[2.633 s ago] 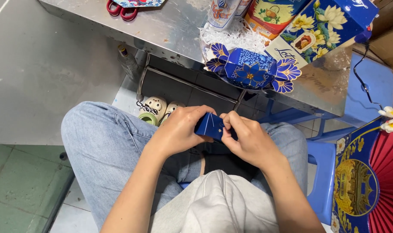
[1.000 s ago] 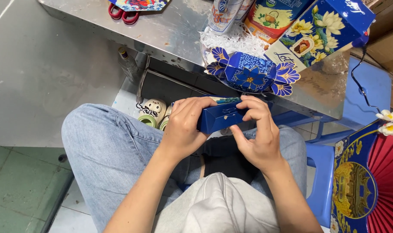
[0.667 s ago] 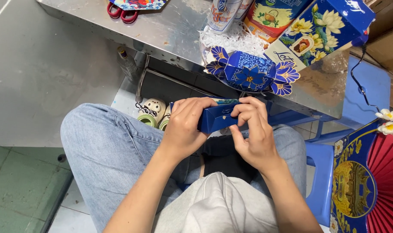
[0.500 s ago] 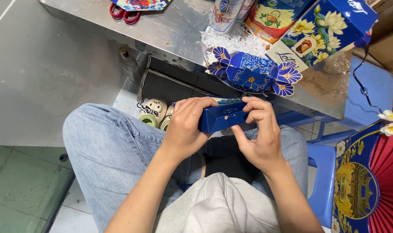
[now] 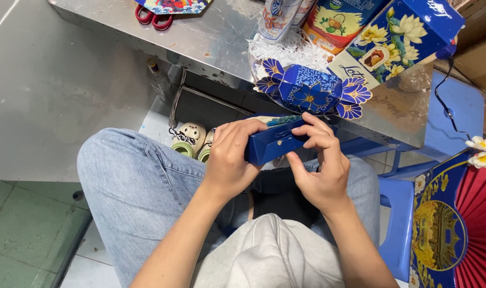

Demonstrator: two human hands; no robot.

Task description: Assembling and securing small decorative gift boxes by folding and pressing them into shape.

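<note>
Above the lap of a seated person in light blue jeans point(image 5: 141, 186), a dark blue folded cardboard box point(image 5: 272, 146) is held in both hands, clear of the steel worktop point(image 5: 211, 40) at 12 o'clock. At 9 o'clock of the box, the left hand point(image 5: 229, 160) wraps its left end, fingers curled over the top edge and clamped on the card. At 3 o'clock, the right hand point(image 5: 320, 165) pinches the box's right end, thumb beneath and fingers point(image 5: 312, 130) pressed on the upper face, that grip likewise closed on the box.

Just beyond the hands, at 12 o'clock, a finished candy-shaped blue paper box with a floral print and fanned ends point(image 5: 312, 90) sits at the worktop's near edge, on white shredded paper point(image 5: 285, 50). At 1 o'clock lies a tall blue carton printed with white lotus flowers point(image 5: 400, 32). Red-handled scissors point(image 5: 155, 18) rest at 11 o'clock on the far side of the worktop.

Below the worktop, cream-coloured slippers point(image 5: 189, 138) stand on the floor at 10 o'clock of the hands. A blue plastic stool point(image 5: 397, 213) stands at 4 o'clock, with a red and blue paper fan point(image 5: 456, 224) beside it.
</note>
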